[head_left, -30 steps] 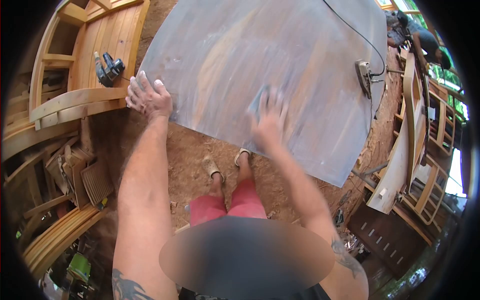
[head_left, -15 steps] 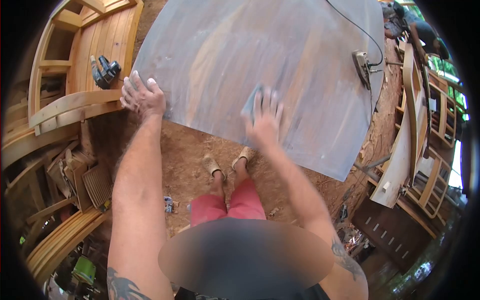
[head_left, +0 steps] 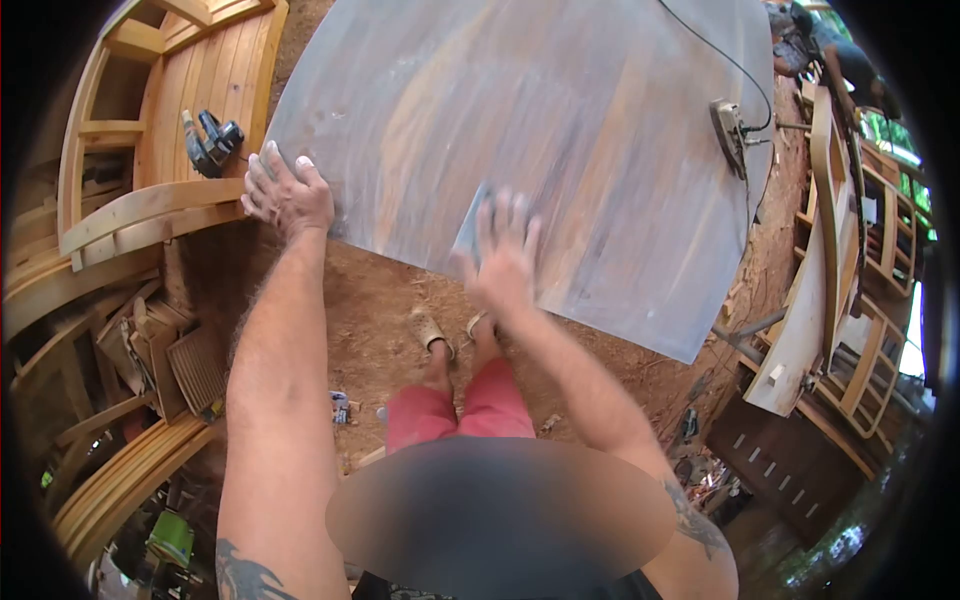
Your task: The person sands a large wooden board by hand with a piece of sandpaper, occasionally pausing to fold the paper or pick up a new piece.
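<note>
A big wooden panel, streaked with pale grey-blue dust over brown wood, lies in front of me. My left hand rests at its near left corner, palm down with fingers spread and dusty fingertips. Under my right hand is a blue sheet that looks like sandpaper, pressed flat on the panel near its front edge. The fingers over it are stretched and slightly blurred by motion. Most of the sheet is hidden beneath the palm; only its left part shows.
A corded power tool stands on the panel's right side, its cable running up. Another black power tool lies on a slatted wooden frame at left. Wood scraps lie below it. A person is at far right, beyond curved timber.
My right hand has slid left and slightly toward me across the panel, taking the blue sheet with it. My left hand has stayed at the corner.
</note>
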### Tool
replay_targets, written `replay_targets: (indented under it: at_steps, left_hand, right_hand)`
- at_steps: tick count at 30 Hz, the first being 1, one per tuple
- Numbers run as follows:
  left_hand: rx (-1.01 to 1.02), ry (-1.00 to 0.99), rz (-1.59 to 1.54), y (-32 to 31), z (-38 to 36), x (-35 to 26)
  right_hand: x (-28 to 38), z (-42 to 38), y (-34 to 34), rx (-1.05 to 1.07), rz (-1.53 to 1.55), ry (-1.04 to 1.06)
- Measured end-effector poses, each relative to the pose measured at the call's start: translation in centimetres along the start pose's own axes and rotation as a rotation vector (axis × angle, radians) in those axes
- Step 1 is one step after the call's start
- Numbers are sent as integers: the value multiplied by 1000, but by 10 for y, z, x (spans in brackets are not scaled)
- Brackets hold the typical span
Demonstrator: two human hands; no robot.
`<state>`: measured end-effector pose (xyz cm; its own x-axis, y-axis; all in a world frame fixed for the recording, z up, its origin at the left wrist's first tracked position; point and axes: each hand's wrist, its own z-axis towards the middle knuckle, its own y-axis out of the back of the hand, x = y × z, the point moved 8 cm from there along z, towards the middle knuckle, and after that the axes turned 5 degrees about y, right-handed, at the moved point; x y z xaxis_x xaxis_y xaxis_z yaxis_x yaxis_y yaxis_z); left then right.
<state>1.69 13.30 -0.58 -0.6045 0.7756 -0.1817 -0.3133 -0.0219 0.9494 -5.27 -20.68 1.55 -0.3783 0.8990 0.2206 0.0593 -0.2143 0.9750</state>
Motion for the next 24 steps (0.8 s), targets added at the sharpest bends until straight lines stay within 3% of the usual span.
replay_targets:
  at_steps: [2, 6, 9, 15, 18, 22, 24]
  left_hand:
    - [-13, 8, 12, 2, 2, 0]
    - [-11, -13, 1, 0, -2, 0]
    - [-26, -21, -13, 0, 4, 4]
    - [-30, -18, -1, 0, 1, 0]
    - [-31, -26, -10, 1, 0, -1]
    - [-29, -17, -13, 1, 1, 1]
    - [-32, -29, -23, 3, 2, 0]
  right_hand:
    - [10, -9, -3, 38, 47, 47]
    - [-48, 118, 16, -106, -4, -53]
    - [-81, 150, 14, -168, 7, -138]
    - [-31, -60, 20, 78, 47, -74]
    - [-74, -15, 22, -5, -16, -49]
    - [-167, 124, 31, -95, -86, -251]
    - [-155, 105, 30, -90, -85, -250]
